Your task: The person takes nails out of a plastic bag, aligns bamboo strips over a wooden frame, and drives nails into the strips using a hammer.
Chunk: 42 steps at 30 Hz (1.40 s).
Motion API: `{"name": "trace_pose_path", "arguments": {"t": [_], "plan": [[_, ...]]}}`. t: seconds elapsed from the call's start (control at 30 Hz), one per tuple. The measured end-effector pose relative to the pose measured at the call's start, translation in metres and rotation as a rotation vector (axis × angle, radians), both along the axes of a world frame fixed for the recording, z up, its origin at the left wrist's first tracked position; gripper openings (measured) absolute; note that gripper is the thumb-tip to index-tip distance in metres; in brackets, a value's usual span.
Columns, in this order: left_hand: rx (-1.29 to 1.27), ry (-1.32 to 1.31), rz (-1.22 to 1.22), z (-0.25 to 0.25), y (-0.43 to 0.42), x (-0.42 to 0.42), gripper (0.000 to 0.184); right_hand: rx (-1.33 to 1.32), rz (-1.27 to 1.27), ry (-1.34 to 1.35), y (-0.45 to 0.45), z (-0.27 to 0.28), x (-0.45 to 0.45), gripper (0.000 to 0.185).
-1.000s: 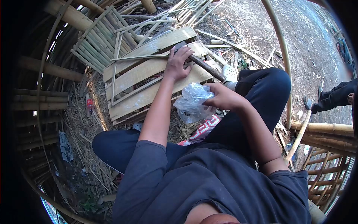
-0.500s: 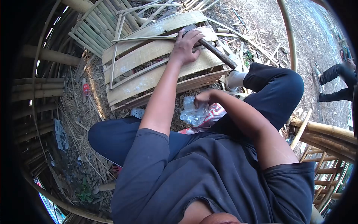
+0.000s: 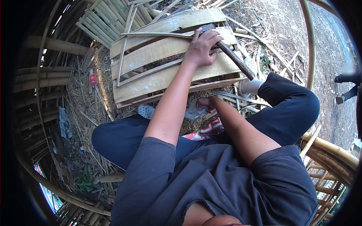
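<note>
My left hand (image 3: 204,46) lies over the dark head of a hammer (image 3: 236,60) on a slatted wooden crate (image 3: 151,64). Its fingers are stretched out and the thumb stands apart. The hammer's handle slants down to the right, past the crate's edge. A thin bamboo strip (image 3: 158,34) runs along the top slats towards this hand. Lower down, between my legs, my right hand (image 3: 206,103) has its fingers curled at the edge of a clear plastic bag (image 3: 195,113); the fingertips are partly hidden. A red and white printed sack (image 3: 209,130) lies under the bag.
A bamboo slat panel (image 3: 103,22) leans behind the crate. Straw and loose bamboo strips cover the ground. A bottle with a red label (image 3: 92,80) lies at the left. Bamboo poles (image 3: 309,45) stand at the right, and another person's legs (image 3: 347,88) show beyond.
My right hand has gone from above the plastic bag to its far edge, and the bag looks lower and flatter. The left hand stays on the hammer. The view has shifted slightly.
</note>
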State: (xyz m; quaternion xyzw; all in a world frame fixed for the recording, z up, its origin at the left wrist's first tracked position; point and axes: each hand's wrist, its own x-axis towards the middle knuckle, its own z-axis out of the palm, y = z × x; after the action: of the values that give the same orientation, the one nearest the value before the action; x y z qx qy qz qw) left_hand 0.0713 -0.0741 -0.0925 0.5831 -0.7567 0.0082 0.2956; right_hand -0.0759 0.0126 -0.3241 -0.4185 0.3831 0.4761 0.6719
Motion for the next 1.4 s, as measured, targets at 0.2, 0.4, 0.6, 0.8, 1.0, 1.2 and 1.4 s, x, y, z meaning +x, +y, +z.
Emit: {"name": "trace_pose_path", "arguments": {"t": [0.2, 0.4, 0.6, 0.8, 1.0, 1.2, 1.4], "plan": [[0.049, -0.022, -0.031, -0.003, -0.005, 0.001, 0.062, -0.536, -0.282, -0.062, 0.009, -0.018, -0.011, 0.064], [0.067, -0.029, -0.037, -0.005, -0.005, 0.0, 0.063, -0.801, -0.078, -0.033, -0.005, 0.002, -0.019, 0.073], [0.051, 0.058, -0.054, -0.001, -0.005, 0.002, 0.065, -0.911, -0.05, 0.049, -0.008, 0.082, -0.011, 0.076], [0.057, 0.161, -0.086, -0.007, -0.006, 0.009, 0.062, -0.768, 0.788, -0.365, 0.017, 0.165, 0.014, 0.051], [-0.064, 0.267, 0.007, -0.007, -0.006, 0.009, 0.056, -1.435, 0.503, -0.76, -0.018, 0.325, -0.034, 0.027], [-0.068, 0.316, 0.071, -0.008, -0.006, 0.01, 0.065, -1.96, 0.235, -0.434, -0.102, 0.315, -0.069, 0.048], [-0.15, 0.361, 0.063, -0.011, -0.006, 0.012, 0.043, -1.659, 0.06, -0.393, -0.131, 0.307, -0.064, 0.04]]}}
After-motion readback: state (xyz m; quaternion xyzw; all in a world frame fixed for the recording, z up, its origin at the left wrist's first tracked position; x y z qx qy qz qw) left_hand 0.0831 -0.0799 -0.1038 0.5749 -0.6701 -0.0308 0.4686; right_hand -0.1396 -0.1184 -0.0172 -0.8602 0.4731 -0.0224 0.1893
